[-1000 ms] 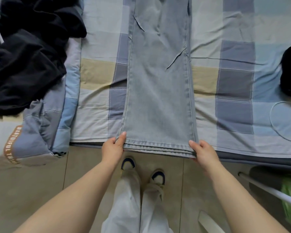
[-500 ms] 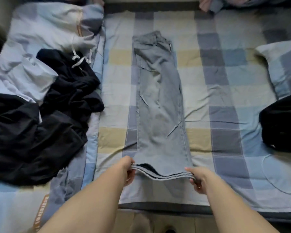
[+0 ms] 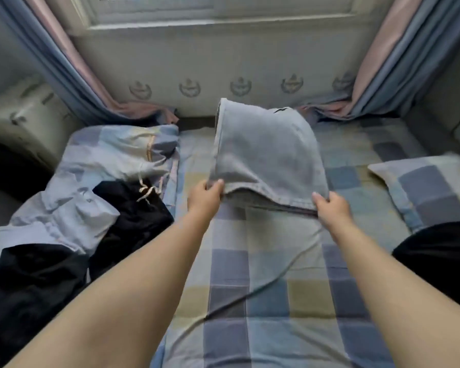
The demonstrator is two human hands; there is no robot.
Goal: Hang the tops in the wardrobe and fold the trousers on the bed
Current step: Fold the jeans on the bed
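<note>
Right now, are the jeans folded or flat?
Mid-fold: both hands, left hand and right hand, lift the jeans hem, doubling them over.

A home bedroom: checked bed (image 3: 263, 301), pillow (image 3: 430, 187), curtains (image 3: 72, 67), window (image 3: 218, 11).

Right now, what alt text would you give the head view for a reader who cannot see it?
Both hands, left hand and right hand, pinch the hem corners of pale grey jeans, carrying that end over the checked bed toward the window wall. Dark clothes lie bunched at left.
</note>
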